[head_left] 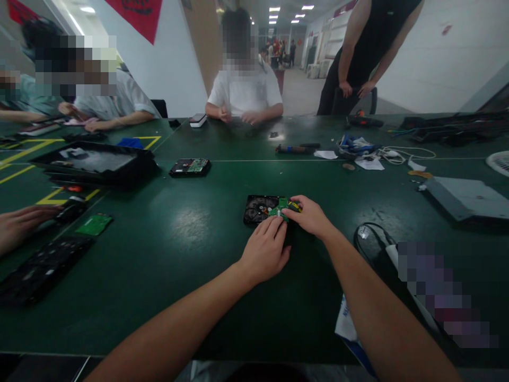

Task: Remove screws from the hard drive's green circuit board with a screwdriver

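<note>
The right hand (312,216) is closed around a small yellow-and-black item (295,206), probably a tool, with its thumb reaching over a green circuit board (283,202). The left hand (264,249) sets its fingertips along the near edge of that board, its thumb well apart from them; whether it grips or merely steadies, I cannot tell. The board sits over the right part of a black drive (256,207), which lies flat on the worktop (178,276) in front of the person.

For work this fine, the left fingertips do best bearing down by the edge, so the drive cannot turn or slide on the smooth surface. The right hand should work with light, even pressure: a skewed or slipping tip could scratch the board, and pushing sideways could flex it. Whether any screws hold the board is too small to see, so force is best spared.

Just beyond, bare worktop surrounds the drive, good room to turn it for a straighter approach. Farther out, a second drive (190,167) lies to the far left and a loose green board (94,224) near a co-worker's hand (24,225); small parts are best kept apart from those. At right, a black cable (358,241) loops beside the forearm, which should stay clear of it.
</note>
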{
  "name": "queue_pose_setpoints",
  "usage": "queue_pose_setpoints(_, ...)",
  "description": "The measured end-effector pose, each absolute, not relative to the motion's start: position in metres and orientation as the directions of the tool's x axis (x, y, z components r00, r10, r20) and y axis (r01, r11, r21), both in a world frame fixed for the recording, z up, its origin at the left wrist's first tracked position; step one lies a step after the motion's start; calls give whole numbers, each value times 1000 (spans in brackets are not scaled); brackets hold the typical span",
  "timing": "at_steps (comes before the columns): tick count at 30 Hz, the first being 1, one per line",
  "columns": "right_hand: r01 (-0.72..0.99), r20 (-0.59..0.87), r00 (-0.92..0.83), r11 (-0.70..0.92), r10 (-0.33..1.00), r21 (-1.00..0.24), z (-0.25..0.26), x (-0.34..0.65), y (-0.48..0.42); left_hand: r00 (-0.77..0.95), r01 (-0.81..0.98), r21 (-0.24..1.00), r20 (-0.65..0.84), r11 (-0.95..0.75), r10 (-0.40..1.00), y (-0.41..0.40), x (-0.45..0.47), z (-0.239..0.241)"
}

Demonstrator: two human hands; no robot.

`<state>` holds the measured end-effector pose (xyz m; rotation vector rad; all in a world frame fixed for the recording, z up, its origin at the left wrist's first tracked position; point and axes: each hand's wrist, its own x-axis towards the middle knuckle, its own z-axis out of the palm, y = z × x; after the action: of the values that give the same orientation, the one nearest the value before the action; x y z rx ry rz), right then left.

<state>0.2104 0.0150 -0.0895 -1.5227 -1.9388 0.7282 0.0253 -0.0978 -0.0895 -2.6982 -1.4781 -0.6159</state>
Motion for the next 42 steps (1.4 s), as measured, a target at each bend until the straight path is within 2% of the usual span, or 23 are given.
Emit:
queue_pose_setpoints(8, 693, 95, -201, 210, 975, -689, -88, 209, 13, 469, 800, 218, 353, -559, 809, -97, 26, -90)
queue_pose_setpoints(11, 700, 145, -189, 237, 971, -674, -81, 211, 13, 464, 814, 202, 338, -544, 819, -97, 25, -89)
queue_pose_setpoints(13, 713, 211, -122, 233, 970, -661, -73, 217, 15, 463, 826, 179, 327, -535, 824, -97, 26, -88)
queue_pose_setpoints(17, 813, 267, 142, 42, 953, -580, -60, 240, 22, 431, 866, 109, 331, -488, 839, -89, 37, -84)
queue_pose_setpoints(20, 886, 216, 193, -76, 957, -458, -59, 256, 28, 359, 909, 70, 364, -410, 859, -73, 51, -82)
queue_pose_setpoints(25, 926, 24, 112, -95, 993, -366, -64, 270, 33, 310, 922, 91, 402, -375, 861, -52, 62, -82)
queue_pose_setpoints(31, 883, -144, -47, -26, 988, -468, -69, 285, 33, 332, 911, 101, 397, -401, 855, -54, 55, -81)
queue_pose_setpoints(36, 895, -75, -127, 81, 989, -438, -69, 284, 35, 446, 835, 150, 380, -529, 811, -56, 24, -83)
queue_pose_setpoints(42, 919, 50, -117, 128, 992, -372, -71, 268, 34, 546, 715, 246, 388, -655, 742, -68, -20, -88)
